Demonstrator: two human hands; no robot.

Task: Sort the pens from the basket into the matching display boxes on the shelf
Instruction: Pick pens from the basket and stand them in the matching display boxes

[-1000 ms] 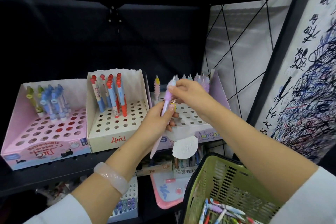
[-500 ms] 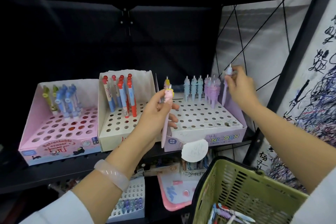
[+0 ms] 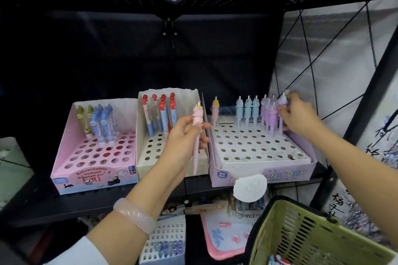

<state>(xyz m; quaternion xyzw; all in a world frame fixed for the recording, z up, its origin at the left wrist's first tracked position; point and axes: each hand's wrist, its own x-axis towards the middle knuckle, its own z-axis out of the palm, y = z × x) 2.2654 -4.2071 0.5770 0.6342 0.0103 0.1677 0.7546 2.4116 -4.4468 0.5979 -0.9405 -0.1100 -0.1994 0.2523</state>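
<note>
My left hand [image 3: 183,135] grips a pink unicorn pen [image 3: 197,133] upright in front of the cream box. My right hand [image 3: 298,115] pinches a purple unicorn pen [image 3: 281,112] at the back right corner of the lilac Unicorn box [image 3: 260,153], its lower end at the holed top. Blue, purple and one pink unicorn pen stand along that box's back row. The cream box [image 3: 150,153] holds red-capped pens [image 3: 160,114]. The pink eraser box [image 3: 97,157] holds green and blue pens. The green basket [image 3: 301,234] hangs at the lower right.
A black shelf board [image 3: 53,202] carries the three boxes, with a black perforated shelf overhead. Below are a white holed box [image 3: 165,241] with pens and a pink-rimmed board [image 3: 224,234]. A scribbled white sheet covers the right wall. A round white tag [image 3: 249,187] hangs from the Unicorn box.
My right hand has carried the purple pen from my left hand to the Unicorn box's back right corner and lowered it there. My left hand stays put with the pink pen.
</note>
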